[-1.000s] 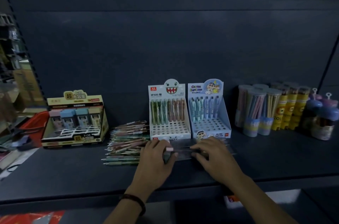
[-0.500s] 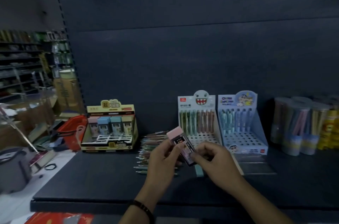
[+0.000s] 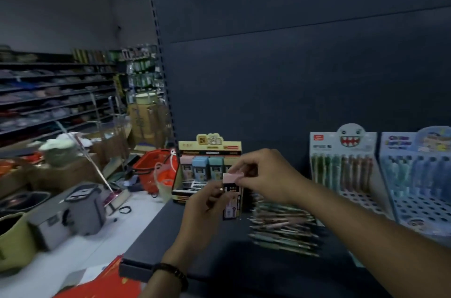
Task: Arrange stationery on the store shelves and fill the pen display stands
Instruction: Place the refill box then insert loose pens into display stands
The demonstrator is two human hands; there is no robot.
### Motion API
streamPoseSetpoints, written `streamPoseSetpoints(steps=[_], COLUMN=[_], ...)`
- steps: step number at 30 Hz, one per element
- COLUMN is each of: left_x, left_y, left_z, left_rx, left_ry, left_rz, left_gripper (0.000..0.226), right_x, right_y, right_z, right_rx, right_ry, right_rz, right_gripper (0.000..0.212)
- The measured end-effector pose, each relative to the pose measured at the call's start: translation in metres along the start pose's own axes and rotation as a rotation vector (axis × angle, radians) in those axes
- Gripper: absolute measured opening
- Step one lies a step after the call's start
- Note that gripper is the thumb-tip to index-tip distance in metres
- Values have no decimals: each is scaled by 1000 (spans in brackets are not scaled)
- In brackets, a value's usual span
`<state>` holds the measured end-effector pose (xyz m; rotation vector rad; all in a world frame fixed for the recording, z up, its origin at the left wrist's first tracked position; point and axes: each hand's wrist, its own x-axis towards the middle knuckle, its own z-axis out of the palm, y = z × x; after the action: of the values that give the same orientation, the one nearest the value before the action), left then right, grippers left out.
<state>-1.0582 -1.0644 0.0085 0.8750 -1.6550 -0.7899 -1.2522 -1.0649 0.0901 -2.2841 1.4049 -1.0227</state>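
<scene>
I hold a pink eraser (image 3: 231,197) in a dark printed sleeve upright above the dark shelf (image 3: 219,256). My left hand (image 3: 202,209) grips its lower part from the left. My right hand (image 3: 266,175) pinches its pink top end. Right behind it stands a yellow-and-black eraser display box (image 3: 207,158) with pink, blue and teal erasers in a row. A loose pile of pens (image 3: 283,229) lies on the shelf under my right forearm. Two pen display stands sit to the right: a white one (image 3: 344,165) with a toothy face and a blue one (image 3: 417,175).
The shelf's left end is at about mid-frame. Beyond it on the floor are a red shopping basket (image 3: 151,163), a grey mop bucket (image 3: 73,214) with a mop, cardboard boxes and store shelving (image 3: 53,92). A red package (image 3: 102,283) lies below the shelf's front edge.
Both hands picked the pink eraser up off the shelf and carried it left toward the eraser box. It turned upright. My view swung left, so the pencil tubes left the frame.
</scene>
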Motion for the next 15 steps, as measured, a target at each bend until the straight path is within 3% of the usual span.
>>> streamPoseSetpoints(steps=[3,8,15], left_x=[10,18,19], left_y=[-41,-100,-107], left_z=[-30,-57,-53], left_rx=[185,812,968], left_ry=[101,87,-2], left_rz=[-47,33,-104], left_gripper=[22,47,72], right_x=[41,105,167], right_y=[-6,-8,2], right_z=[19,44,99], right_rx=[-60,-66,-43], right_ry=[-22,133,174], right_rz=[-13,-30,-46], right_gripper=[14,13,11])
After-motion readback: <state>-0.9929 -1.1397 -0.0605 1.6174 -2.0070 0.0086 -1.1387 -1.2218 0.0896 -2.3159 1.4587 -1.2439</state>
